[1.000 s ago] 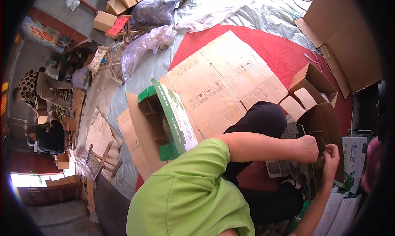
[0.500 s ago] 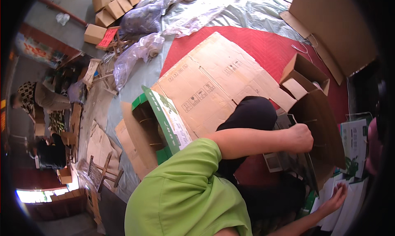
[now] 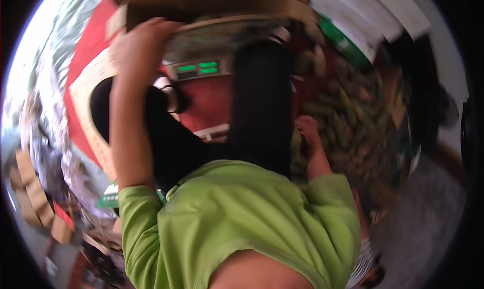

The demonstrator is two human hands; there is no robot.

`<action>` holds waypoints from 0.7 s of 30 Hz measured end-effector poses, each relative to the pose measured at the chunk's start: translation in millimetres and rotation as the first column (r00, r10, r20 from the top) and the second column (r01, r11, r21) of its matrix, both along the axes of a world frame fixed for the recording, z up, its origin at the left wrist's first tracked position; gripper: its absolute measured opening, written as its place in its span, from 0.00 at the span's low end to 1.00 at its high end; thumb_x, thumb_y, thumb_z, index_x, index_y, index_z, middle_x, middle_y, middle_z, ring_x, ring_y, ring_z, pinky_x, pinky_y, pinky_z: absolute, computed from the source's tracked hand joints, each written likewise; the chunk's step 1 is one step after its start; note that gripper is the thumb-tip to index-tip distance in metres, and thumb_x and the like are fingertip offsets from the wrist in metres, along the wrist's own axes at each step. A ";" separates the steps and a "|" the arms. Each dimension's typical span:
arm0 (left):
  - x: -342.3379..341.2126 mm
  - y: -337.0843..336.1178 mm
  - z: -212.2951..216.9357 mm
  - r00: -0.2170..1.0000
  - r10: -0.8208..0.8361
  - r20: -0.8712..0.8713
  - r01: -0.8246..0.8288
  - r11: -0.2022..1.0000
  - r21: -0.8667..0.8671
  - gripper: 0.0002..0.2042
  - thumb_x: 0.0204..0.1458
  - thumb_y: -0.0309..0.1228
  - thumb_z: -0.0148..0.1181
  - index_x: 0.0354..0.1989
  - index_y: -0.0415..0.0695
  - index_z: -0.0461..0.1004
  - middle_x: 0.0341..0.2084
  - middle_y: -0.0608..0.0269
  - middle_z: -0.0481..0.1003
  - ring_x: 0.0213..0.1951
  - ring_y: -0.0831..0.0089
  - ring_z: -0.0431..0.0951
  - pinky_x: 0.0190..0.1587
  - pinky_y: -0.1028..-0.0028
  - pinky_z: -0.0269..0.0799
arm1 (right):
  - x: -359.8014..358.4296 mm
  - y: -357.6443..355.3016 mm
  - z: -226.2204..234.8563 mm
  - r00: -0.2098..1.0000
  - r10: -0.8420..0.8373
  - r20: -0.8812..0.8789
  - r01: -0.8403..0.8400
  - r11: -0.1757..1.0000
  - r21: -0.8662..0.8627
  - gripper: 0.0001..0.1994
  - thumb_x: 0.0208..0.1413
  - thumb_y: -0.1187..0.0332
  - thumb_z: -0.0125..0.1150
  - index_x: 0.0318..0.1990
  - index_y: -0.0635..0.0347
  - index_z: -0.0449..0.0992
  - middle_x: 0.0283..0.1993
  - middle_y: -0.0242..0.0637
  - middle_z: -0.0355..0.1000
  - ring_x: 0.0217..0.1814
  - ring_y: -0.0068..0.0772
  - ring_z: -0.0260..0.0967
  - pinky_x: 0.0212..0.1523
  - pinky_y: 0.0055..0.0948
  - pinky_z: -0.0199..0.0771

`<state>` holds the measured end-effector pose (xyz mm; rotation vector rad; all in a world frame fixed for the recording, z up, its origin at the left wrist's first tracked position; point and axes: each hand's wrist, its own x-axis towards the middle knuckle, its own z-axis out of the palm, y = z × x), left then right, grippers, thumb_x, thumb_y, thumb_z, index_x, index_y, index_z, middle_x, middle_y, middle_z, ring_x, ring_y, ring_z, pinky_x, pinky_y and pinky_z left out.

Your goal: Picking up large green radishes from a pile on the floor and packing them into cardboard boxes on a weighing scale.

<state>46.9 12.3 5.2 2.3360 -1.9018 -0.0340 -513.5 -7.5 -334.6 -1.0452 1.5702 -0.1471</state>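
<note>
My left hand point(image 3: 154, 29) is at the near edge of an open cardboard box point(image 3: 212, 1), fingers curled over that edge. A weighing scale with a lit green display point(image 3: 199, 69) sits right under the box's near side. To my right, my right hand point(image 3: 307, 125) hangs beside a heap of long green-brown vegetables point(image 3: 348, 122), whose kind is too blurred to name. Its fingers look bent, but motion smears them and I cannot see anything in them. The inside of the box is mostly hidden.
My dark-trousered knees point(image 3: 262, 87) flank a red mat point(image 3: 206, 105). White-and-green cartons point(image 3: 353, 26) lie at the far right. Flattened cardboard point(image 3: 88, 92) and plastic sheeting point(image 3: 48, 62) are on the left. Small brown boxes point(image 3: 33, 183) stand at the left rim. Another person point(image 3: 365, 264) is low at the right.
My view has swung to the right, bringing the vegetable heap and scale display into sight. My left hand stays at the box's edge; my right hand has come beside the heap.
</note>
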 end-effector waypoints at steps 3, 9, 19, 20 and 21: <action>-19.8 -11.7 -1.0 0.995 -0.028 -0.101 0.020 0.997 -0.074 0.10 0.55 0.30 0.52 0.42 0.55 0.78 0.32 0.67 0.76 0.38 0.61 0.77 0.37 0.64 0.72 | -24.0 65.1 14.4 0.965 -0.182 -0.187 0.216 0.960 0.178 0.12 0.49 0.72 0.61 0.43 0.56 0.75 0.33 0.31 0.73 0.30 0.25 0.70 0.27 0.26 0.71; -18.3 -12.1 -0.6 0.989 -0.003 -0.150 -0.004 0.999 -0.045 0.09 0.56 0.27 0.56 0.44 0.46 0.77 0.33 0.62 0.76 0.35 0.65 0.78 0.39 0.72 0.71 | -28.1 109.6 21.5 0.867 -0.335 -0.369 0.427 0.881 0.203 0.05 0.51 0.71 0.59 0.36 0.53 0.77 0.27 0.29 0.72 0.28 0.27 0.70 0.27 0.31 0.70; -16.5 -9.1 1.4 0.980 -0.045 -0.195 0.025 0.994 -0.106 0.08 0.54 0.23 0.57 0.42 0.39 0.77 0.31 0.59 0.76 0.35 0.66 0.76 0.45 0.73 0.68 | -56.8 104.8 -37.9 0.749 -0.065 -0.659 -0.039 0.989 -0.142 0.14 0.41 0.71 0.60 0.38 0.63 0.77 0.31 0.42 0.75 0.37 0.37 0.74 0.38 0.35 0.74; -20.1 -16.2 -6.8 0.967 -0.075 -0.243 0.047 0.992 -0.117 0.08 0.53 0.22 0.58 0.42 0.39 0.77 0.31 0.58 0.76 0.35 0.66 0.76 0.45 0.73 0.68 | -81.9 114.7 -42.1 0.751 -0.079 -0.655 0.040 0.996 -0.074 0.17 0.40 0.70 0.62 0.41 0.64 0.76 0.35 0.43 0.75 0.40 0.38 0.75 0.41 0.35 0.74; -21.8 -19.8 -7.0 0.957 -0.089 -0.275 0.055 0.990 -0.128 0.08 0.52 0.22 0.58 0.41 0.38 0.77 0.31 0.58 0.76 0.34 0.66 0.76 0.45 0.73 0.68 | -103.9 124.2 -55.1 0.764 -0.083 -0.640 0.104 0.995 -0.004 0.20 0.39 0.69 0.65 0.44 0.65 0.75 0.38 0.44 0.75 0.44 0.39 0.75 0.43 0.35 0.74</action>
